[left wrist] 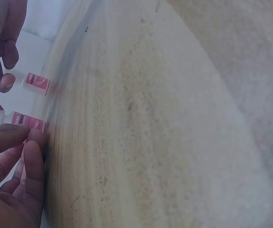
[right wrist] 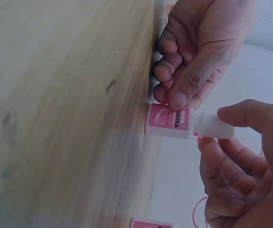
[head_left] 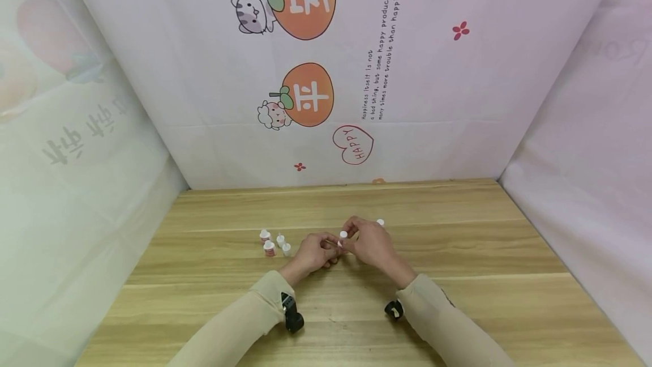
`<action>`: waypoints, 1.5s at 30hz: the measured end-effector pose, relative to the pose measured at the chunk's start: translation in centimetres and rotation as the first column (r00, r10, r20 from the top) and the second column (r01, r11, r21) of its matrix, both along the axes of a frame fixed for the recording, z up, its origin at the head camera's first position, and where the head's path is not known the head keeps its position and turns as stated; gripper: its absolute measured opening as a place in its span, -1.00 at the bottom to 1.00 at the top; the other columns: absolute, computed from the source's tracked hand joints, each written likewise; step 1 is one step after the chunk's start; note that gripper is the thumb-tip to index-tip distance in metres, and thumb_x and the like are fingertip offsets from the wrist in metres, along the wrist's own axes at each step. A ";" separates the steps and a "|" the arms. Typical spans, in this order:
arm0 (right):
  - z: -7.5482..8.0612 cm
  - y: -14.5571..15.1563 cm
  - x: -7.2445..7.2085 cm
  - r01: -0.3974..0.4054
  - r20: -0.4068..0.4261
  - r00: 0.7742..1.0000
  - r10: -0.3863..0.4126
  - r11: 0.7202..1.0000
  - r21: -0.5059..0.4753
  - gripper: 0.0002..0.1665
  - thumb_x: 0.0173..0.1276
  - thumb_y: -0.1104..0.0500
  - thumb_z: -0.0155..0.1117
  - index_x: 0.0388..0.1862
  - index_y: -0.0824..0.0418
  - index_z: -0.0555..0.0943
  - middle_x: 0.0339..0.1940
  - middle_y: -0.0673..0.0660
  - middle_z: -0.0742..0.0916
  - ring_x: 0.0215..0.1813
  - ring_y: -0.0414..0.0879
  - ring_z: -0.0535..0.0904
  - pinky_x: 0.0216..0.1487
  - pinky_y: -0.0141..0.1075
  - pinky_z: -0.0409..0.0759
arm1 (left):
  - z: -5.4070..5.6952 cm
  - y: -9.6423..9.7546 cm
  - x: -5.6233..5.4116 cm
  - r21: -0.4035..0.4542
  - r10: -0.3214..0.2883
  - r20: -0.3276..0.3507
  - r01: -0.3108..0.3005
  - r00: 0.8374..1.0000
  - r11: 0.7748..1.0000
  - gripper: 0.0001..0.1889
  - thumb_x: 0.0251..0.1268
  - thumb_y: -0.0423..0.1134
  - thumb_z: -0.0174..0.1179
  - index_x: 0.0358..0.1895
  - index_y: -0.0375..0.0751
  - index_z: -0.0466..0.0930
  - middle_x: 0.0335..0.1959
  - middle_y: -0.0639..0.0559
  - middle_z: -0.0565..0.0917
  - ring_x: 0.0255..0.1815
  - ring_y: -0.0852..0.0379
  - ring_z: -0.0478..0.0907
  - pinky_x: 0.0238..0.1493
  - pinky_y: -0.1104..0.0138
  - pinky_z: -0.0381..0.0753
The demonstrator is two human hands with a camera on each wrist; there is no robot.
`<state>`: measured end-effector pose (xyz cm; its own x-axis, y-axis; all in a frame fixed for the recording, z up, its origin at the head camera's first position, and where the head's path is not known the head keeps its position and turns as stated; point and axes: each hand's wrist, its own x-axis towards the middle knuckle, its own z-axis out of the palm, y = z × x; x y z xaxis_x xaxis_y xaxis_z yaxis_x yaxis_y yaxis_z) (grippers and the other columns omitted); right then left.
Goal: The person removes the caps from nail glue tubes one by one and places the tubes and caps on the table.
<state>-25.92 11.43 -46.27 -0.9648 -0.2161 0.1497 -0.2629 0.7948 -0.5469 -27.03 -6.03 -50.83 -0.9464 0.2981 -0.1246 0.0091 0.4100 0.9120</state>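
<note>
A small glue bottle with a pink label and a white cap stands upright on the table between both hands. My left hand holds the bottle's body low down, its thumb against the label in the right wrist view. My right hand pinches the white cap between thumb and fingers; a narrow neck shows just below it. Another pink-labelled bottle stands beyond in the left wrist view. In the head view only its white top shows behind the right hand.
Left of the hands stand two pink-labelled bottles, one farther back and one nearer. Beside them are two small white pieces resembling caps. The wooden table ends at a printed cloth wall behind, with cloth on both sides.
</note>
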 end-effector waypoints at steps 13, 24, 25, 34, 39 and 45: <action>0.0 0.0 -0.1 0.001 0.012 1.000 -0.001 1.000 -0.008 -0.79 0.22 0.01 0.47 -0.21 -0.06 0.62 -0.26 -0.06 0.75 -0.50 -0.21 0.46 -0.47 -0.33 0.41 | 0.0 0.0 -0.1 -0.001 0.000 0.001 0.000 1.000 1.000 -0.83 0.35 -0.33 0.27 -0.06 -0.25 0.67 -0.34 -0.11 0.78 -0.52 0.23 0.63 -0.54 0.40 0.62; 0.1 0.0 0.0 0.008 0.011 1.000 -0.008 1.000 -0.002 -0.78 0.22 -0.01 0.47 -0.22 -0.04 0.62 -0.29 -0.07 0.75 -0.49 -0.21 0.46 -0.46 -0.33 0.40 | -0.1 0.1 -0.1 -0.011 0.003 0.005 -0.003 1.000 1.000 -0.82 0.33 -0.31 0.29 -0.05 -0.24 0.68 -0.37 -0.08 0.77 -0.53 0.26 0.63 -0.53 0.42 0.62; 0.1 0.0 0.0 0.006 0.016 1.000 -0.006 1.000 -0.005 -0.78 0.22 0.00 0.47 -0.21 -0.04 0.62 -0.28 -0.07 0.75 -0.49 -0.21 0.46 -0.47 -0.33 0.40 | -0.1 0.1 -0.1 -0.011 0.004 0.004 -0.004 1.000 1.000 -0.82 0.33 -0.32 0.29 -0.05 -0.25 0.68 -0.37 -0.08 0.77 -0.53 0.25 0.63 -0.53 0.42 0.62; 0.0 0.0 -0.1 0.013 0.017 1.000 -0.013 1.000 0.008 -0.75 0.22 -0.01 0.47 -0.20 -0.01 0.62 -0.30 -0.06 0.75 -0.48 -0.21 0.47 -0.46 -0.33 0.41 | 0.0 0.0 -0.1 -0.002 -0.003 0.021 0.003 1.000 1.000 -0.82 0.35 -0.27 0.28 -0.04 -0.21 0.68 -0.34 -0.05 0.77 -0.49 0.25 0.64 -0.49 0.38 0.64; 0.2 -0.1 0.0 0.007 0.033 0.999 -0.007 1.000 -0.006 -0.78 0.23 0.01 0.46 -0.20 -0.05 0.62 -0.27 -0.06 0.75 -0.54 -0.18 0.43 -0.51 -0.32 0.37 | 0.1 0.0 -0.1 -0.006 -0.004 0.023 0.004 1.000 1.000 -0.82 0.35 -0.26 0.28 -0.04 -0.19 0.69 -0.33 -0.04 0.78 -0.48 0.25 0.64 -0.48 0.39 0.64; 0.1 -0.1 0.0 0.023 0.020 1.000 -0.023 1.000 0.009 -0.76 0.22 -0.02 0.47 -0.20 -0.04 0.61 -0.29 -0.07 0.75 -0.49 -0.20 0.46 -0.46 -0.33 0.40 | 0.0 0.1 0.0 -0.002 -0.004 0.017 0.004 1.000 1.000 -0.82 0.36 -0.29 0.27 -0.03 -0.23 0.67 -0.36 -0.06 0.76 -0.49 0.24 0.64 -0.50 0.39 0.64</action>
